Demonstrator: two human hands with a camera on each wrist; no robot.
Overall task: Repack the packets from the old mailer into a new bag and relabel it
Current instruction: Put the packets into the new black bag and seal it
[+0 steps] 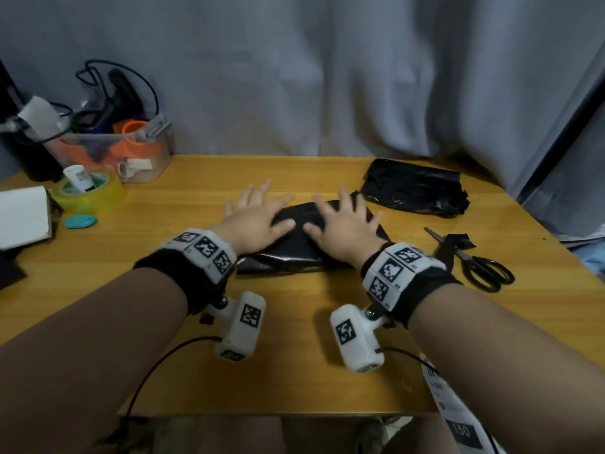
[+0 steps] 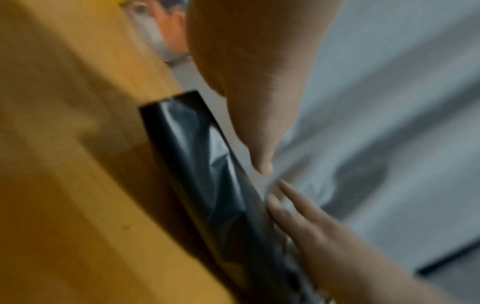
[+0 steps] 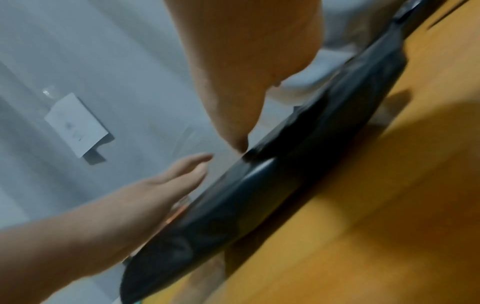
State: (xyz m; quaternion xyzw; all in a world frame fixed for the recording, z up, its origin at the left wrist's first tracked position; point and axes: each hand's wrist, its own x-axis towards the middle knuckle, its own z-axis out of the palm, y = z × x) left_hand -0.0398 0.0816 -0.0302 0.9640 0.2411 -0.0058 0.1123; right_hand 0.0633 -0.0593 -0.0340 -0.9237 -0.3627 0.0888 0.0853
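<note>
head view shows both hands lying flat on a black bag (image 1: 294,247) in the middle of the wooden surface (image 1: 327,339). the left hand (image 1: 253,217) covers the bag's left part, its fingers (image 1: 258,191) straight and spread wide, reaching past the bag's far edge onto the wood. the right hand (image 1: 340,224) rests on the bag's right part, its fingers also straight and spread, gripping nothing. the two thumbs point toward each other, near but apart, over the bag's middle.

a second black bag (image 1: 414,188), crumpled, lies at the far right of the surface, well apart from the hands. black scissors (image 1: 474,260) lie to the right of the right wrist, with a scrap of black plastic (image 1: 458,242) on them. a white label (image 1: 458,417) with printed numbers hangs over the near edge under the right forearm.

at the far left stand a clear bin (image 1: 131,152) of orange and dark items, a roll of yellowish tape (image 1: 88,191) with a small white tube standing in its core, a teal oval object (image 1: 80,221) and a white box (image 1: 23,214).

left wrist view, blurred, shows the bag (image 2: 207,156) on the wood under both palms; right wrist view shows the same bag (image 3: 259,195) from the other side.
</note>
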